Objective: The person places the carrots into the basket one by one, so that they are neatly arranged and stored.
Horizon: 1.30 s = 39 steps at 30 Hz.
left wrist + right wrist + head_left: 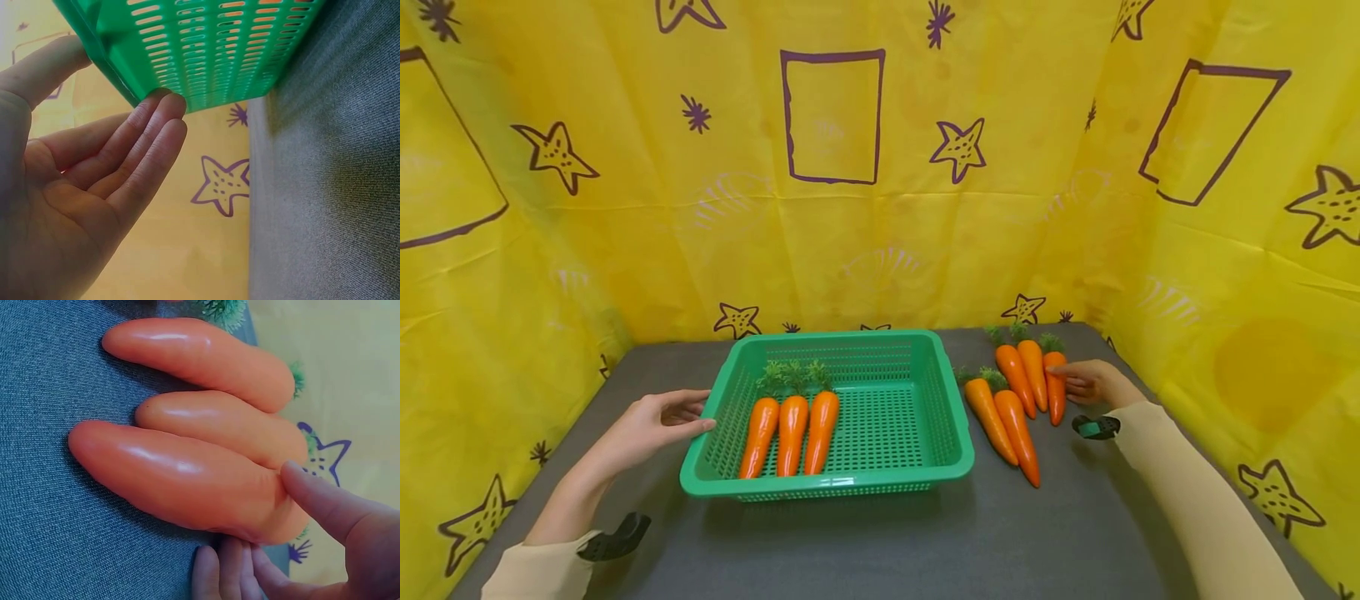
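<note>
A green plastic basket (887,482) stands on the dark table, with three orange carrots (792,433) lying side by side in its left part, leafy tops away from me. At its left rim, my left hand (651,429) pinches the edge; in the left wrist view the thumb is at the rim and the fingers touch the slotted wall (200,50). To the right of the basket, my right hand (1093,382) pinches the rightmost carrot (1056,392) near its leafy end. In the right wrist view this carrot (175,469) lies between thumb and fingers, beside two others.
Two carrots (1017,425) lie close to the basket's right side, and two more (1026,375) lie just left of the held one. The grey cloth-covered table (850,550) is bounded by yellow curtains (850,250) at the back and both sides.
</note>
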Tool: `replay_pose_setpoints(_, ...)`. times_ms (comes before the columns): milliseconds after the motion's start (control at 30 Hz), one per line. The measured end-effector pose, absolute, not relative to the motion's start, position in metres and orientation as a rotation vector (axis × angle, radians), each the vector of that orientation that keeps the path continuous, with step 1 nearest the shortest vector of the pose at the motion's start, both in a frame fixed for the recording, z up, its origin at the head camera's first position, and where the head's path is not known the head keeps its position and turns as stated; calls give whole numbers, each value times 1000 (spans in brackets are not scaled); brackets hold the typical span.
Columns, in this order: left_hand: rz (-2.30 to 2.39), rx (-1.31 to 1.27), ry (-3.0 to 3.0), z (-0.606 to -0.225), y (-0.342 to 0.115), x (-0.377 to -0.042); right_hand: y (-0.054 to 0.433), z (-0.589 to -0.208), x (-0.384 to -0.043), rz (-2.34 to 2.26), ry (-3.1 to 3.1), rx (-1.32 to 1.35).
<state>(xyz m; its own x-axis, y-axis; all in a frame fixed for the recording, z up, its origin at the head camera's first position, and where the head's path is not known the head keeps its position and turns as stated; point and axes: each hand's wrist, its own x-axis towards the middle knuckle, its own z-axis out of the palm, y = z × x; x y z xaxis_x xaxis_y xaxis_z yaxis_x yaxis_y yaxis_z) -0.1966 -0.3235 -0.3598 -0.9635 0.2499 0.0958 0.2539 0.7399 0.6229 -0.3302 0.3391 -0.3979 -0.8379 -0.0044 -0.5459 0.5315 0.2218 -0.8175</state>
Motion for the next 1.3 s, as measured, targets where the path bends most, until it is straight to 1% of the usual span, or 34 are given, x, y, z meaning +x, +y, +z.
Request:
replay_pose_setpoints(533, -1028, -400, -2932, -365, -323, -197, 335, -392, -332, -1610, 2055, 514)
replay_pose_setpoints(867, -1030, -410, -2929, -359, -322, -196, 338, -386, -328, -1557, 2146, 498)
replay_pose_setpoints(1100, -1011, -415, -2927, -359, -322, -197, 343, -388, -329, -1581, 2089, 550)
replay_pose_setpoints(1300, -1000, -425, -2925, -359, -323, -197, 341, -388, -324, -1585, 2115, 502)
